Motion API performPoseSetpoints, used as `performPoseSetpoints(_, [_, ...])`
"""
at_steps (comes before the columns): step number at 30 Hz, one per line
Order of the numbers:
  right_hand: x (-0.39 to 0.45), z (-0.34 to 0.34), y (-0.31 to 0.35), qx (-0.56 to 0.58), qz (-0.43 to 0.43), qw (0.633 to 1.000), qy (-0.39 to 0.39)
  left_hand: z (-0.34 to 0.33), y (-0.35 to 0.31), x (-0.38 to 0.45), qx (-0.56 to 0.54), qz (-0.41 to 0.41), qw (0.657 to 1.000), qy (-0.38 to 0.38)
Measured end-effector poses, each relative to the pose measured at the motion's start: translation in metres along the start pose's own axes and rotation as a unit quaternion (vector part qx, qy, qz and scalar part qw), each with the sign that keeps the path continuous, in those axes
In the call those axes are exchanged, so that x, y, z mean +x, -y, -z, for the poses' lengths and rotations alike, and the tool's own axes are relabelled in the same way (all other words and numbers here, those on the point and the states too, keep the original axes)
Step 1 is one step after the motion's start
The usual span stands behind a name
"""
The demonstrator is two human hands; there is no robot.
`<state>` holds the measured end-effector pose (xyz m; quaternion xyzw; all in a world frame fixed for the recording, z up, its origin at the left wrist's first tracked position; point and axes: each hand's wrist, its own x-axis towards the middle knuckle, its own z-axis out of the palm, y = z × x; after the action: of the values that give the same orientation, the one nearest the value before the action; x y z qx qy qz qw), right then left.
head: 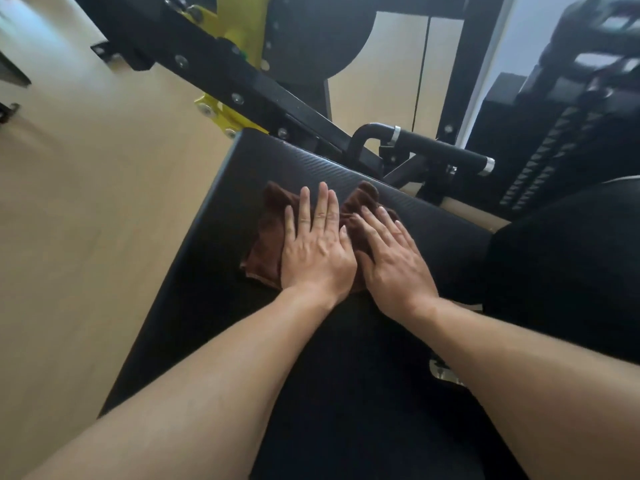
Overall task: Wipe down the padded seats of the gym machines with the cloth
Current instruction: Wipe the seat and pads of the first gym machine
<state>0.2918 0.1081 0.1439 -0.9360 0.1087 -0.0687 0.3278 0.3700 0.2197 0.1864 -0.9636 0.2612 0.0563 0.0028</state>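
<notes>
Cloth (270, 216), soft and bunching, is lying near the seat's (433, 230) far edge; left hand (317, 251) and right hand (391, 258) are pressing it flat-fingered, not clenching.

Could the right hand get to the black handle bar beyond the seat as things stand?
Probably yes: the right hand lies flat on the cloth, holding nothing, and only bare seat pad shows between it and the handle bar.

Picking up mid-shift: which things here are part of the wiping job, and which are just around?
In the job: brown cloth, black padded seat, left hand, right hand, both flat on the cloth.
Just around: handle bar, yellow bracket, weight stack.
</notes>
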Motion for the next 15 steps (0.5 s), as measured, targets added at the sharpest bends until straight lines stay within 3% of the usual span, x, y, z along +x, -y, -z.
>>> performPoseSetpoints(5, [-0.046, 0.000, -0.001, 0.008, -0.033, 0.999, -0.008, -0.006, -0.013, -0.064, -0.125, -0.010, 0.992, -0.007])
performPoseSetpoints(10, [-0.072, 0.001, 0.027, 0.071, -0.108, 0.991, -0.021, 0.008, 0.000, -0.112, -0.309, -0.010, 0.950, -0.034])
performPoseSetpoints(13, [-0.084, -0.009, 0.060, 0.047, -0.124, 0.990, -0.040, 0.007, 0.021, -0.139, -0.246, 0.006, 0.963, -0.110])
performPoseSetpoints(15, [-0.086, -0.020, 0.076, 0.032, -0.105, 0.993, -0.040, 0.000, 0.040, -0.153, -0.162, 0.060, 0.981, -0.090])
